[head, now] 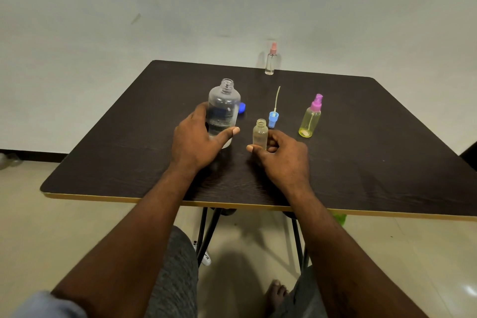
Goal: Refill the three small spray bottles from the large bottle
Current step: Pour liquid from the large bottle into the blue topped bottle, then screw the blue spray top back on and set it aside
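From the head camera, the large clear bottle, uncapped and upright on the dark table, is gripped around its lower body by the left hand. A small open bottle is held upright on the table between thumb and fingers of the right hand. Just behind it a blue spray head with its tube is seen. A yellow spray bottle stands to the right, a pink-capped bottle at the far edge, and a blue cap behind the large bottle.
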